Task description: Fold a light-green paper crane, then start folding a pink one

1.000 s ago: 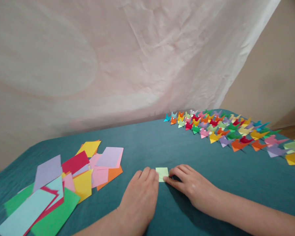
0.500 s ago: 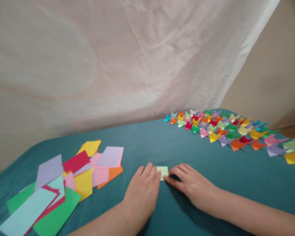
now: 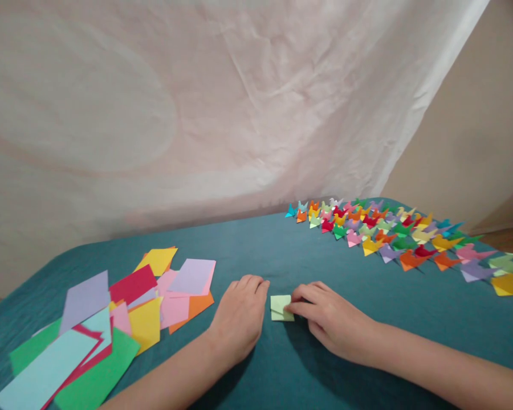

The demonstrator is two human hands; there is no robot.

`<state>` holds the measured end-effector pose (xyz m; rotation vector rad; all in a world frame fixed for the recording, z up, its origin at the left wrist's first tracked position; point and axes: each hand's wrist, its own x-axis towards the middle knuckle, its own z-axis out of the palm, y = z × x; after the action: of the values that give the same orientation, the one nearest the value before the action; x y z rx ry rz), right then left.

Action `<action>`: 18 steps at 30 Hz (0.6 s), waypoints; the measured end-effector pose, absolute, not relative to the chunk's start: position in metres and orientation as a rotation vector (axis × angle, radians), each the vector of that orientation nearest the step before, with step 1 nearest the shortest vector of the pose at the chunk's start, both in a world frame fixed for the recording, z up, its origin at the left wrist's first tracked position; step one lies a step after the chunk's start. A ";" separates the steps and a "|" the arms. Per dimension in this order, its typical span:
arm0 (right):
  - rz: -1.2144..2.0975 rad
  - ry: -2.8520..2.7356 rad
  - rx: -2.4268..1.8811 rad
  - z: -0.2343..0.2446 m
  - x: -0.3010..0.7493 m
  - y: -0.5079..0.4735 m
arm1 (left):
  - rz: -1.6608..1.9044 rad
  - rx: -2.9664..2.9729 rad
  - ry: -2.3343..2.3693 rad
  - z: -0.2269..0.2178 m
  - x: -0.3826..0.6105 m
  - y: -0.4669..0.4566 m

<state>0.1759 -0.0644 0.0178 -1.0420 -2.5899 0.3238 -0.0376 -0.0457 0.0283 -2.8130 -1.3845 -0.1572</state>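
A small folded piece of pale green paper [image 3: 280, 307] lies on the teal cloth [image 3: 265, 245] near the front middle. My right hand [image 3: 320, 319] rests with its fingertips pressed together on the paper's right edge, holding a fold. My left hand [image 3: 239, 313] lies just left of the paper, not touching it, with the fingers curled under loosely and nothing in them.
A loose pile of coloured paper rectangles [image 3: 111, 319] covers the left of the cloth. Rows of several small folded paper birds [image 3: 393, 233] stand at the back right. A creased pale sheet [image 3: 196, 114] hangs behind the table.
My left hand has drawn back to the left, off the green paper. The right hand has folded a corner of the paper over, so it looks smaller and creased.
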 end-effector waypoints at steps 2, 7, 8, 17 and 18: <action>0.368 -2.524 -1.088 0.021 0.171 -0.054 | -0.276 -2.820 -1.412 0.022 -0.037 -0.045; 0.518 -2.425 -1.216 0.021 0.154 -0.031 | -0.585 -2.888 -1.412 0.007 -0.037 -0.039; 0.551 -2.418 -1.235 0.021 0.151 -0.029 | -0.661 -2.897 -1.405 0.005 -0.037 -0.037; 0.955 -2.333 -1.414 0.023 0.149 -0.018 | -0.952 -2.950 -1.433 0.002 -0.038 -0.032; 1.071 -2.279 -1.395 0.021 0.152 -0.014 | -0.971 -2.951 -1.426 0.003 -0.038 -0.033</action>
<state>0.1518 -0.0140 0.0213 -1.3947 -2.2787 1.0711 -0.0378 -0.0332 0.0033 -2.9513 -1.4258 -0.9711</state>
